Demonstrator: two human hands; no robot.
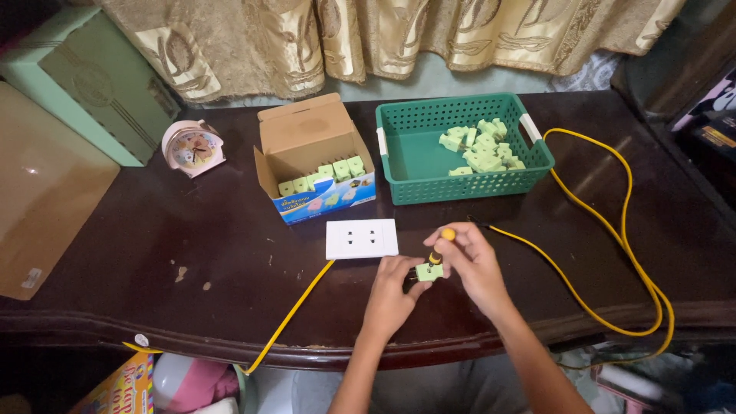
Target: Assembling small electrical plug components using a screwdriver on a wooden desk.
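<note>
Here, near the front edge of the dark wooden table, the left hand pinches a small green plug piece between its fingertips, holding it just above the wood. The right hand is closed around a small screwdriver with a yellow-orange handle, its tip set down into the top of the piece. Both hands are shut on what they hold, and they touch each other around the piece.

Just behind the hands lies a white socket plate, with a yellow cable running from under it toward the front edge and another length looping out to the right edge. Further back stands an open cardboard box with a row of the same green pieces inside, and beside it a green plastic basket holding a loose heap of them. A small pink clock sits toward the back left corner.

The step in hand looks like turning a screw in the piece. The next move seems to call for a steady left-hand pinch while the right wrist twists, keeping the tip seated so it does not slip off.
</note>
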